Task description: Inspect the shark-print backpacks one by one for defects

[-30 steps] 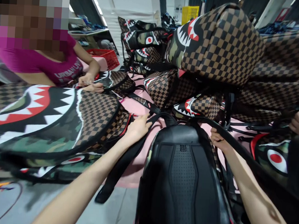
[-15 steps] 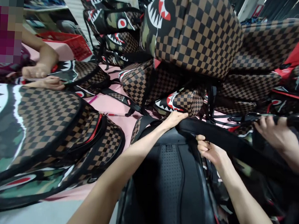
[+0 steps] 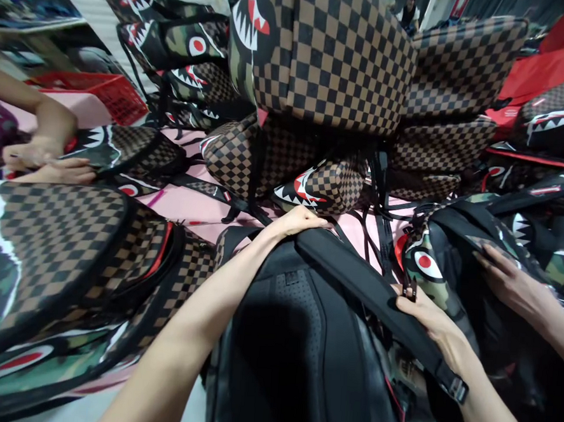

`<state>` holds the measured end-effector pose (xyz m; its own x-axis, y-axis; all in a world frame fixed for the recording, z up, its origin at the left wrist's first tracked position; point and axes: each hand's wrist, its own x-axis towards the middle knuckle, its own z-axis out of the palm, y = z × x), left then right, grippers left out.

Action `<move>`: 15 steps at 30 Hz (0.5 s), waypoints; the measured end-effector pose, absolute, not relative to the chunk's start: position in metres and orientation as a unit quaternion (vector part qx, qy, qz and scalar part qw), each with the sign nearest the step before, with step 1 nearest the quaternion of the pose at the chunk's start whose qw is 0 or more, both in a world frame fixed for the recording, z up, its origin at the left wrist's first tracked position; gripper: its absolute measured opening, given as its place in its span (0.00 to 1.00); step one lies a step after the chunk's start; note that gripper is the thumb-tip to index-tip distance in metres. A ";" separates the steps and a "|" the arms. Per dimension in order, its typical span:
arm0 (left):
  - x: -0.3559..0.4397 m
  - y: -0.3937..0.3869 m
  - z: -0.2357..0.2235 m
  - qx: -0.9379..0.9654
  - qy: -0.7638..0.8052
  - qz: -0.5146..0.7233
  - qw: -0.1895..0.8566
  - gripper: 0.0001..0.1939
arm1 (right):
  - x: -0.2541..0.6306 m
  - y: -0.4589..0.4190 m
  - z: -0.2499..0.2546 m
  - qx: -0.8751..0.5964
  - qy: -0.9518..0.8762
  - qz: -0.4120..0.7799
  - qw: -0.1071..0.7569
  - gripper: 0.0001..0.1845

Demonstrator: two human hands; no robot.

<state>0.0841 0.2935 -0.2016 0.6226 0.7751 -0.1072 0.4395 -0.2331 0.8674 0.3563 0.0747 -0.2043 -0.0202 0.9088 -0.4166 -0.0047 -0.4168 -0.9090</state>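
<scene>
A backpack with a black padded back panel lies in front of me, straps up. My left hand rests on its top edge, fingers curled over where the black shoulder strap begins. My right hand lies further down that same strap, fingers closed on it beside a small black buckle piece. The strap runs diagonally down to an adjuster near my right forearm.
Checkered brown shark-mouth backpacks are piled high at the back and lie at my left on a pink table. A co-worker's hands work at far left; another person's hand presses a camouflage backpack at right. A red crate stands behind.
My view has swung right and down. My right hand slid down the shoulder strap, pulling it out straight. The other person's hand at right moved lower onto the camouflage backpack.
</scene>
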 end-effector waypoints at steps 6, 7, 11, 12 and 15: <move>0.083 0.299 -0.212 0.776 0.421 0.167 0.439 0.26 | 0.363 0.043 -0.200 -0.558 -0.366 0.654 0.356 0.17; 0.081 0.296 -0.211 0.787 0.418 0.166 0.422 0.24 | 0.362 0.041 -0.199 -0.560 -0.361 0.652 0.362 0.17; 0.048 0.252 -0.193 0.842 0.447 0.222 0.204 0.20 | 0.363 0.040 -0.198 -0.558 -0.339 0.664 0.364 0.15; 0.034 0.231 -0.190 0.831 0.490 0.236 0.115 0.23 | 0.364 0.039 -0.199 -0.560 -0.343 0.660 0.366 0.16; -0.014 0.159 -0.191 0.726 0.653 0.211 -0.039 0.34 | 0.370 0.038 -0.206 -0.575 -0.373 0.632 0.363 0.21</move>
